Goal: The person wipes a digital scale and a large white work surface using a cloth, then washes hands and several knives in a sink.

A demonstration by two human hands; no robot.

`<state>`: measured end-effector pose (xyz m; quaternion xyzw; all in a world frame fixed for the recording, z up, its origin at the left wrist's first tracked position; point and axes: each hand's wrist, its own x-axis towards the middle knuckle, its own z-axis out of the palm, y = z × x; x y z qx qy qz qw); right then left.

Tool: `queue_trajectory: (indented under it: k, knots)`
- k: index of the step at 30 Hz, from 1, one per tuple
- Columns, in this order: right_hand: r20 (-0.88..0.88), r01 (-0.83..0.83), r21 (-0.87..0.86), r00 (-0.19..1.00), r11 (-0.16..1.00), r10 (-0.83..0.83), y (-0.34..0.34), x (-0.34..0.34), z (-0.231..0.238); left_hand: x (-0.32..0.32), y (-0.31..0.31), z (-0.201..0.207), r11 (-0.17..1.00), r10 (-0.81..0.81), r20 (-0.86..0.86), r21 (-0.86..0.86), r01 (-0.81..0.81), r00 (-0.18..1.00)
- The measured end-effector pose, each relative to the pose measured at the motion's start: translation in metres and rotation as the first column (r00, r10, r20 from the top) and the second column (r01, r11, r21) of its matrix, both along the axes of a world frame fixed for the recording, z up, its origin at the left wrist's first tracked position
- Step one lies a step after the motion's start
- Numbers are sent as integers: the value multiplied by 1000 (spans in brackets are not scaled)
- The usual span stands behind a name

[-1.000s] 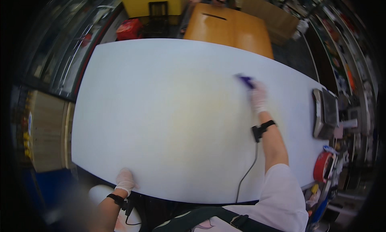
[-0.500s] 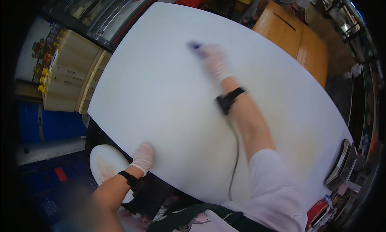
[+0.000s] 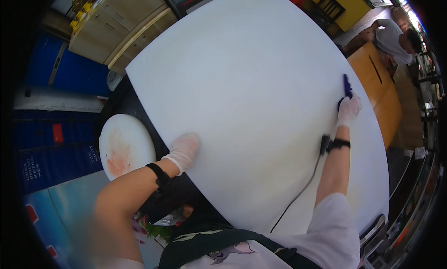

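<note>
A large white tabletop (image 3: 251, 82) fills the middle of the view. My right hand (image 3: 348, 109), in a thin pale glove, is stretched out to the table's far right side and grips a small blue tool (image 3: 346, 87) pressed against the surface. My left hand (image 3: 183, 149), also gloved, lies flat on the near left edge of the table with its fingers together and holds nothing. Both wrists carry black bands, and a thin black cable (image 3: 302, 190) runs from the right one back to my body.
A round white board (image 3: 125, 148) with reddish stains sits low at the left, beside blue panels (image 3: 51, 143). Wooden cabinets (image 3: 116, 31) stand at the upper left. A person (image 3: 393, 36) bends over an orange wooden table (image 3: 379, 89) at the upper right.
The view has swung left and tilted. My right hand with the blue tool has swept across to the table's right side. My left hand stays planted on the near edge.
</note>
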<state>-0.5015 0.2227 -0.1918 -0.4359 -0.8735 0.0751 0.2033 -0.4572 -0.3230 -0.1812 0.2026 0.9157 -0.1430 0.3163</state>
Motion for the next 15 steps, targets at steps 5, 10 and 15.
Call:
queue_trajectory:
  k: [5,10,15]
  knots:
    - [-328,-713,255,571,653,752,-181,-131,-24,-10,27,6,997,66,68,-37,-63,996]
    - [-131,-1000,-25,5,2,991,-439,-73,-13,-10,17,11,994,65,33,-84,-62,997]
    - [-98,-921,-221,-308,-322,946,-414,-30,16,-7,5,17,999,-29,-40,17,30,999]
